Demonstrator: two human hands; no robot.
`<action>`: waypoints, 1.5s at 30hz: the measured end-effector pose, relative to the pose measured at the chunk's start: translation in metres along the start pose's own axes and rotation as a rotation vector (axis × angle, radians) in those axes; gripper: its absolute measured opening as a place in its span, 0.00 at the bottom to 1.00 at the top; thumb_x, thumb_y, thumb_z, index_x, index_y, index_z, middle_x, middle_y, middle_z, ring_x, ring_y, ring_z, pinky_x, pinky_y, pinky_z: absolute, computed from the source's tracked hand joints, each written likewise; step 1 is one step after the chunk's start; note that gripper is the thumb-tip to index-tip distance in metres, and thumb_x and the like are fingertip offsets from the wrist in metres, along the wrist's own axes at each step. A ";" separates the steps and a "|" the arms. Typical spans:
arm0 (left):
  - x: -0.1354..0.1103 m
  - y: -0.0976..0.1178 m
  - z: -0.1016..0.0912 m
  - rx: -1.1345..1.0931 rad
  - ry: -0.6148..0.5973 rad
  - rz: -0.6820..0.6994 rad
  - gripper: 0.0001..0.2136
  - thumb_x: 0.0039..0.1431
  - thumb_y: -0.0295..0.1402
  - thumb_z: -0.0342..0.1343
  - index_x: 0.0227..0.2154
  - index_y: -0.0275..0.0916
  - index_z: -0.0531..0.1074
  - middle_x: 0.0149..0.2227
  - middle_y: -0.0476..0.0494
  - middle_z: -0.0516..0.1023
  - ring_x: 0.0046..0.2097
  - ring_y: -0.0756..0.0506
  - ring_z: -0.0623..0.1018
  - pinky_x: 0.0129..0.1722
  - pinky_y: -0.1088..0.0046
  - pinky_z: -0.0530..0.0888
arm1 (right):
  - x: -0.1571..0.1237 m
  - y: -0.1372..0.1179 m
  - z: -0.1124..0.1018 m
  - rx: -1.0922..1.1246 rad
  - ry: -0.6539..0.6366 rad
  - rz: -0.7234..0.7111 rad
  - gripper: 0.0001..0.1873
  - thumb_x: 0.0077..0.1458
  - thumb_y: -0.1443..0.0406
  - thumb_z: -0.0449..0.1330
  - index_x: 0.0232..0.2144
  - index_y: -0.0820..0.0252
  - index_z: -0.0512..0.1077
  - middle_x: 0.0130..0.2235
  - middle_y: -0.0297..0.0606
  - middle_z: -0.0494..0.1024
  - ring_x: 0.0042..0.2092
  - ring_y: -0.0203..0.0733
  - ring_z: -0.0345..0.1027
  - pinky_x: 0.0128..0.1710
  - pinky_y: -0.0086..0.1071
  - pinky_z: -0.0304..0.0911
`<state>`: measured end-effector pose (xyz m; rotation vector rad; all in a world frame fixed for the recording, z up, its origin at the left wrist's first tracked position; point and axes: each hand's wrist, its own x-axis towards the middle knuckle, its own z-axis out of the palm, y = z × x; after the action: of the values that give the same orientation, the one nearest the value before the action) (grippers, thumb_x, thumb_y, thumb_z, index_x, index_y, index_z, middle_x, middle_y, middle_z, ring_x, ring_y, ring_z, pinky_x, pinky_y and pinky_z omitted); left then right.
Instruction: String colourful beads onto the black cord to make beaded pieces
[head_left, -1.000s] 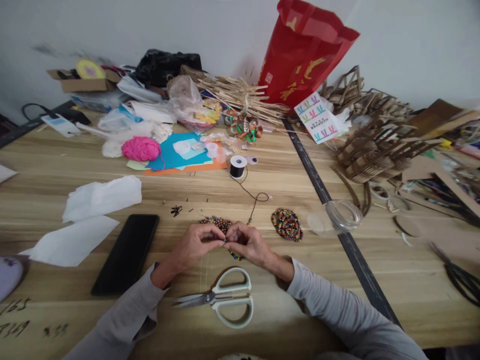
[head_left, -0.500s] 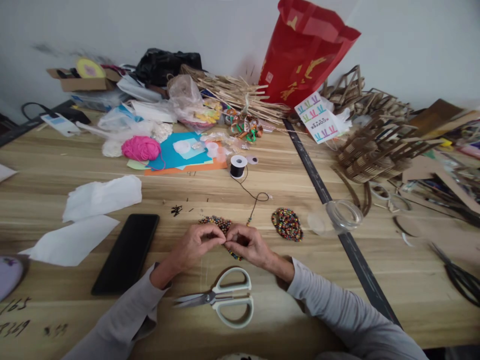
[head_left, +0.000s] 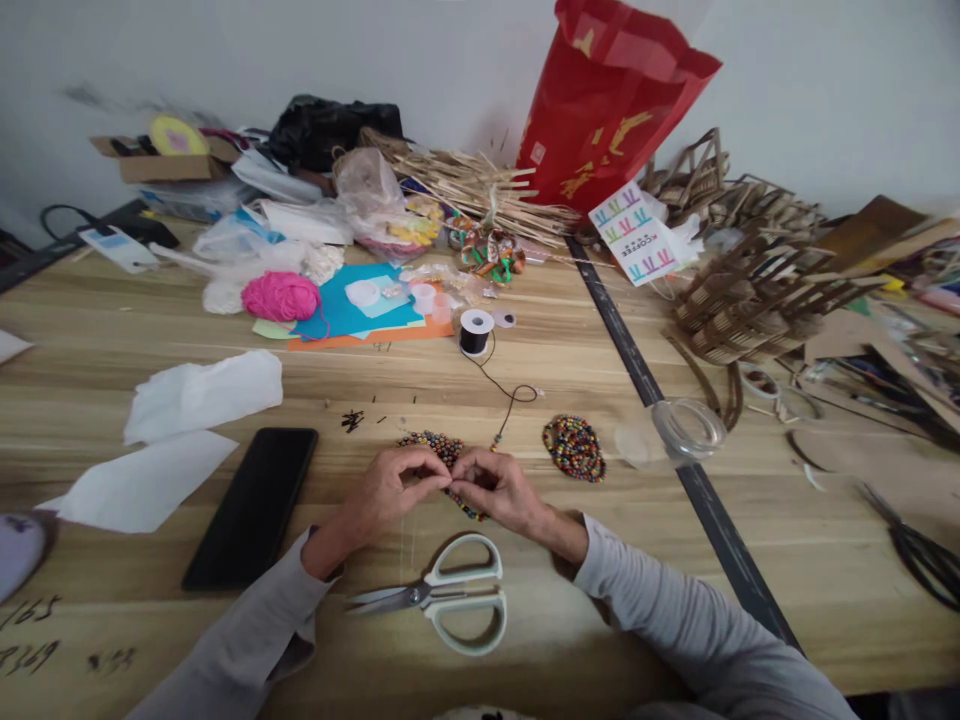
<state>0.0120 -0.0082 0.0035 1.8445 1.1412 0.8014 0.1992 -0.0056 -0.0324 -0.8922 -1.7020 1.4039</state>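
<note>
Pinches tight with the fingers of the left hand (head_left: 384,490) and the right hand (head_left: 500,490), tip to tip; cannot tell if holding something tiny. Just past the hands and partly under them, a bunch of colorful beads (head_left: 431,443) on the wooden tabletop (head_left: 555,630). Behind the right hand, a few small beads (head_left: 496,442) on a thin black cord (head_left: 512,404), going back to a white spool (head_left: 476,332). Off to the right, a round pile of beads (head_left: 574,449). Closer in, white-handled scissors (head_left: 420,596), blades to the left. Left of the left hand, a black phone (head_left: 251,508).
</note>
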 end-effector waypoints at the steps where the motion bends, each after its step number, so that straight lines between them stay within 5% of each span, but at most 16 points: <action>1: 0.000 0.000 0.000 0.006 0.008 0.004 0.05 0.54 0.30 0.57 0.25 0.36 0.76 0.27 0.47 0.79 0.31 0.48 0.76 0.35 0.74 0.70 | 0.000 0.000 0.000 -0.003 0.000 -0.007 0.15 0.54 0.55 0.60 0.28 0.64 0.70 0.24 0.32 0.67 0.23 0.29 0.55 0.21 0.23 0.52; 9: 0.000 -0.003 0.000 0.041 0.055 0.029 0.06 0.55 0.30 0.57 0.25 0.37 0.75 0.27 0.48 0.79 0.30 0.48 0.76 0.34 0.74 0.71 | 0.001 0.000 -0.002 0.014 0.011 -0.008 0.13 0.55 0.58 0.60 0.29 0.64 0.71 0.25 0.33 0.70 0.25 0.30 0.57 0.24 0.24 0.54; 17: 0.001 -0.015 -0.010 0.122 0.223 0.106 0.04 0.56 0.28 0.57 0.30 0.36 0.76 0.31 0.44 0.79 0.35 0.46 0.76 0.37 0.71 0.71 | 0.003 -0.001 0.000 0.171 0.072 0.085 0.15 0.54 0.56 0.61 0.29 0.64 0.68 0.23 0.30 0.65 0.21 0.27 0.54 0.19 0.22 0.51; 32: -0.001 -0.021 -0.007 0.465 0.018 0.247 0.05 0.58 0.25 0.55 0.30 0.37 0.76 0.34 0.43 0.74 0.40 0.44 0.71 0.43 0.64 0.69 | 0.005 -0.002 0.000 0.232 0.127 0.162 0.18 0.48 0.54 0.65 0.30 0.63 0.68 0.20 0.28 0.67 0.19 0.27 0.56 0.17 0.21 0.54; 45: -0.001 -0.030 -0.007 0.615 0.028 0.231 0.07 0.60 0.27 0.53 0.29 0.38 0.74 0.34 0.43 0.73 0.41 0.43 0.69 0.46 0.60 0.68 | 0.005 -0.005 -0.001 0.213 0.122 0.162 0.19 0.50 0.52 0.63 0.29 0.63 0.67 0.19 0.27 0.65 0.19 0.26 0.56 0.17 0.21 0.52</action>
<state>-0.0063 0.0015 -0.0196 2.5138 1.3043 0.6417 0.1975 -0.0020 -0.0270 -0.9904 -1.3858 1.5710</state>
